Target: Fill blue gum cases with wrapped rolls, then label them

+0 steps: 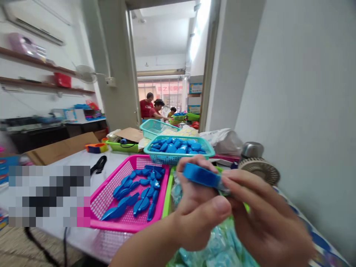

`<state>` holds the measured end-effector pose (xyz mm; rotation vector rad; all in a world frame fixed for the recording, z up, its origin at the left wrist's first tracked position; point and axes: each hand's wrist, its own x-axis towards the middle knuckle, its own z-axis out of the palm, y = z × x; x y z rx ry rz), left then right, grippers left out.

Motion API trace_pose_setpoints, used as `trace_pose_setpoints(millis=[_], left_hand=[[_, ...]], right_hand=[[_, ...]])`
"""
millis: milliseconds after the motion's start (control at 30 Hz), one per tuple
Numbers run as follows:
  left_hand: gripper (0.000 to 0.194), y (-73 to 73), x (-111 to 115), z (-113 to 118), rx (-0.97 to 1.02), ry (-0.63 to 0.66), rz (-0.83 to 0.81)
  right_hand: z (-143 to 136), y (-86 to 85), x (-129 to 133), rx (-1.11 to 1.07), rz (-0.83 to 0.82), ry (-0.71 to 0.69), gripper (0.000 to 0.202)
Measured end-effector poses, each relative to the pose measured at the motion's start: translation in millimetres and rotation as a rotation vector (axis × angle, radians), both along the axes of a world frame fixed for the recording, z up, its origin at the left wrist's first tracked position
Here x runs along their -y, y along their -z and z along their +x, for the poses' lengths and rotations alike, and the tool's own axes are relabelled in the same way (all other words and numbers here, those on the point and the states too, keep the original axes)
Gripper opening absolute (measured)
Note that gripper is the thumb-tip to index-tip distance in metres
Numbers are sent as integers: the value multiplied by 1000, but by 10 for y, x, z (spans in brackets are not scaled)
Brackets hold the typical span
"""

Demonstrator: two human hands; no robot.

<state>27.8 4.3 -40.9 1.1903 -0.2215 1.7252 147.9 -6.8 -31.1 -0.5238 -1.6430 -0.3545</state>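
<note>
A flat blue plastic piece (201,175) is held up in front of me by both hands. My left hand (197,207) wraps around its lower side, thumb pointing right. The fingers of my right hand (264,218) pinch its right end, where a bit of clear wrapping shows. Under my hands lies a green tray (167,196) with clear bags of pale blue parts (222,248). A pink basket (111,193) to the left holds several blue leaf-shaped pieces (139,193).
A teal basket (207,151) of blue pieces stands behind, with another teal basket (151,128) farther back. A small fan (260,168) sits at the right by the grey wall. Black scissors (98,165) and cardboard (61,148) lie left. People sit beyond the doorway (155,107).
</note>
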Motion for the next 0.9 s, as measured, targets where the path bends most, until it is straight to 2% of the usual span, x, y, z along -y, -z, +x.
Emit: trace_pose_setpoints(millis=[67,133,200,300,433,533,667,767,900], left_hand=[[48,-54,44,-59,-27,-80,-53],[44,-85,60,-99,-93,-172,-58],[38,-108,59,-112,-170,-194,-53],[40,-150,49,-90,-221,-217,-17],[40,-194,44,-53,-288,-288,99],[37,-187,48,-82,-340,-478,86],[40,-149,87,-218,-514,-819,115],[59,-127,137,-344,-658,-908,106],[87,-121,162,-441,-810,-946,98]], right_hand=[[-30,-28,15,103,20,-21,53],[-23,-52,31,144,-26,-49,55],[6,-70,51,149,-84,-84,53],[34,-61,71,150,-154,-130,51],[-12,19,62,-44,-277,-336,59],[-45,56,38,-221,-257,-480,56],[-9,50,2,-172,-175,-386,52],[24,65,-24,-128,-183,-352,52],[36,97,-38,-92,-218,-326,47]])
